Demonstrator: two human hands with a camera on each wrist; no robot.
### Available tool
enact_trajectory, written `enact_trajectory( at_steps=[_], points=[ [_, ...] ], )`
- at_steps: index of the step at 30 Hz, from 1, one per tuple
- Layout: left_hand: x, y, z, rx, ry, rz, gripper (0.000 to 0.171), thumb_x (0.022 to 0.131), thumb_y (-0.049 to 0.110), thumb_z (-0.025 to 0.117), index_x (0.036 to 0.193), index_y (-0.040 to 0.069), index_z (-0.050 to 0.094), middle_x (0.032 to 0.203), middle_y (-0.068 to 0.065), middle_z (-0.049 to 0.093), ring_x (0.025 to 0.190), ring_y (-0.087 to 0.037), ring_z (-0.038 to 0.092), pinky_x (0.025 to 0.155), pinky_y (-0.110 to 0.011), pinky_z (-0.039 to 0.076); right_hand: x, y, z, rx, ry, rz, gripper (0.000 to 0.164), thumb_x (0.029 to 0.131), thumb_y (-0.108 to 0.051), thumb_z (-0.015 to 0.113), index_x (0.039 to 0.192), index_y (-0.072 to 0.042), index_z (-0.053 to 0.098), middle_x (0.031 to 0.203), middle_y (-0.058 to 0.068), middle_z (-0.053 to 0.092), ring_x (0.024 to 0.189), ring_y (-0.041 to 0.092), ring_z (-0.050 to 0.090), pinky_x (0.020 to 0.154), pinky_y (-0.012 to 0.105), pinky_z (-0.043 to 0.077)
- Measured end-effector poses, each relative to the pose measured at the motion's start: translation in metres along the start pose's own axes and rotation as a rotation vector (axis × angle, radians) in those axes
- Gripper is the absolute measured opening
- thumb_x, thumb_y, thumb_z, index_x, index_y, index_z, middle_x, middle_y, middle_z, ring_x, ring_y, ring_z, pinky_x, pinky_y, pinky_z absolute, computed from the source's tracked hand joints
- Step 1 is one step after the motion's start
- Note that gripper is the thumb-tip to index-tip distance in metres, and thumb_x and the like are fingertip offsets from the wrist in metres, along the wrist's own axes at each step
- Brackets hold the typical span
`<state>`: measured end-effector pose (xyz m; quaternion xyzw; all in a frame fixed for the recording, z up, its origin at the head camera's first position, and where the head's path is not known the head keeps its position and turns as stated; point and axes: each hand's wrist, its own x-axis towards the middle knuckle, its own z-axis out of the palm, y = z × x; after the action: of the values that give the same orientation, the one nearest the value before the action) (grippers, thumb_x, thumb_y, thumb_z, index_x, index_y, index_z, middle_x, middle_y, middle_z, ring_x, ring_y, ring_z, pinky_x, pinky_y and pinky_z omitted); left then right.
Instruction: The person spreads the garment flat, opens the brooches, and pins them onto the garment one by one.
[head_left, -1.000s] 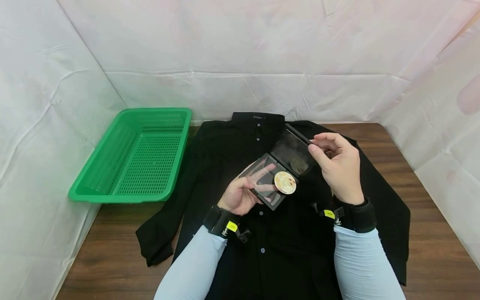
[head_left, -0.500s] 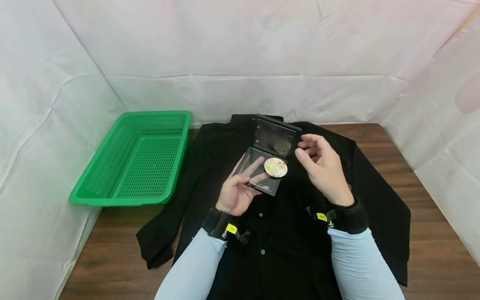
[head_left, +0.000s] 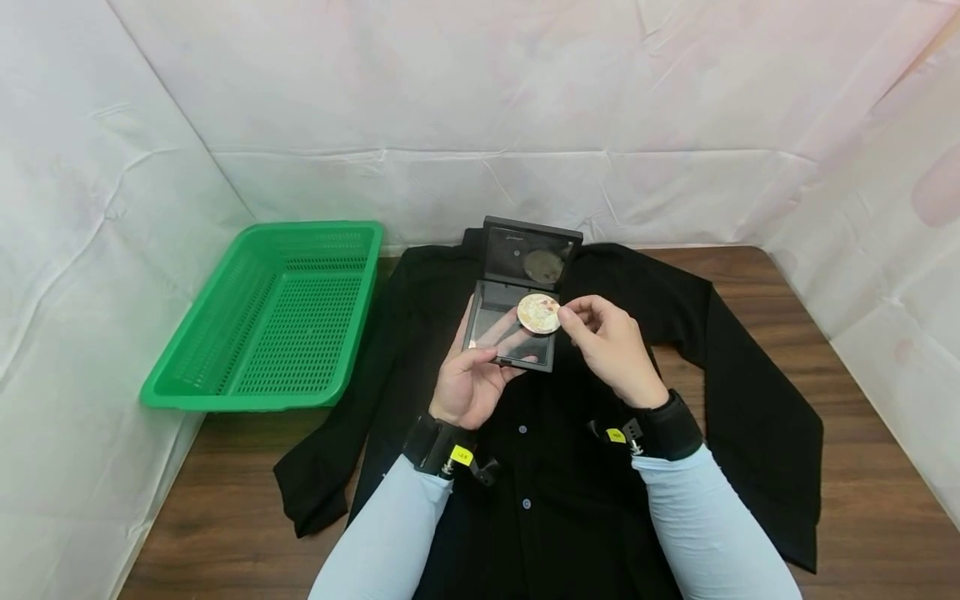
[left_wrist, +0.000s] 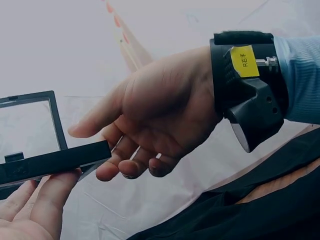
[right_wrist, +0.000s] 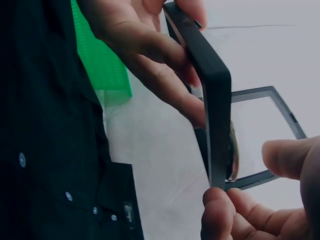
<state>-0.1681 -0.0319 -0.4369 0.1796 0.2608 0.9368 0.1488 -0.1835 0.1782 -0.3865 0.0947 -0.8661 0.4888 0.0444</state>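
My left hand (head_left: 472,385) holds the lower half of a black-framed display case (head_left: 512,363), with the thumb on its front edge and fingers behind the clear film. The case stands open like a book, its other half (head_left: 517,248) tilted up at the back. On the lower film lies a round disc (head_left: 538,313) with a pale floral-looking pattern; the right wrist view shows its shiny metallic rim (right_wrist: 234,152). My right hand (head_left: 611,346) is beside the disc. In the right wrist view its thumb (right_wrist: 287,157) is apart from the disc while fingertips (right_wrist: 217,207) touch the case edge.
A black buttoned shirt (head_left: 480,500) lies spread on the wooden table (head_left: 225,500) under the hands. To the left stands a green perforated basket (head_left: 300,333). White cloth walls (head_left: 480,92) close in the back and sides.
The display case has turned more upright and shifted left, its raised half tilting back. My right hand has let go of that raised half and come down to the disc's right side.
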Motion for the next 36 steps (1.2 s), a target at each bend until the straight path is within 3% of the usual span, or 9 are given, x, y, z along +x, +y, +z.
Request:
enact_trajectory(
  at_steps=[7,15,20,24,30,36],
  points=[
    [0.001,0.001,0.001,0.013,0.009,0.011,0.081,0.090,-0.012,0.024,0.154,0.036,0.012,0.153,-0.022,0.028,0.131,-0.037,0.043,0.091,-0.046,0.048,0.002,0.001,0.002,0.080,-0.033,0.068,0.040,0.096,-0.043,0.055,0.101,-0.005,0.066,0.081,0.008,0.061,0.074,0.032,0.057,0.051,0.028,0.042],
    [0.001,0.000,0.002,0.019,0.006,0.012,0.081,0.090,-0.012,0.025,0.154,0.036,0.012,0.152,-0.022,0.029,0.131,-0.037,0.043,0.092,-0.048,0.047,-0.002,-0.022,-0.001,0.109,-0.055,0.081,0.031,0.100,-0.026,0.054,0.099,0.003,0.066,0.082,0.012,0.062,0.076,0.040,0.056,0.051,0.026,0.041],
    [0.001,0.000,0.003,0.020,0.022,0.011,0.081,0.090,-0.013,0.027,0.154,0.036,0.014,0.151,-0.022,0.031,0.130,-0.037,0.044,0.093,-0.050,0.046,0.002,-0.005,0.002,0.113,-0.060,0.100,0.037,0.098,-0.037,0.055,0.097,-0.002,0.067,0.086,0.020,0.062,0.075,0.035,0.057,0.051,0.026,0.042],
    [0.001,-0.001,0.003,0.020,0.014,0.018,0.083,0.089,-0.014,0.027,0.154,0.036,0.014,0.151,-0.023,0.030,0.131,-0.038,0.042,0.092,-0.049,0.047,0.002,0.002,0.003,0.105,-0.062,0.101,0.041,0.096,-0.044,0.055,0.096,-0.005,0.067,0.084,0.017,0.063,0.074,0.033,0.057,0.052,0.027,0.043],
    [0.000,-0.003,0.004,0.017,0.011,0.022,0.084,0.088,-0.015,0.028,0.154,0.035,0.014,0.151,-0.024,0.031,0.131,-0.039,0.042,0.092,-0.050,0.047,0.002,0.002,0.003,0.106,-0.067,0.100,0.039,0.096,-0.043,0.055,0.095,-0.006,0.067,0.081,0.013,0.063,0.075,0.034,0.057,0.054,0.028,0.045],
    [-0.001,-0.003,0.004,0.017,0.019,0.019,0.084,0.089,-0.015,0.027,0.154,0.036,0.014,0.151,-0.023,0.031,0.130,-0.038,0.043,0.092,-0.050,0.047,0.001,0.002,0.003,0.100,-0.078,0.103,0.038,0.097,-0.042,0.055,0.096,-0.005,0.067,0.083,0.018,0.063,0.070,0.024,0.055,0.054,0.028,0.045]
  ],
)
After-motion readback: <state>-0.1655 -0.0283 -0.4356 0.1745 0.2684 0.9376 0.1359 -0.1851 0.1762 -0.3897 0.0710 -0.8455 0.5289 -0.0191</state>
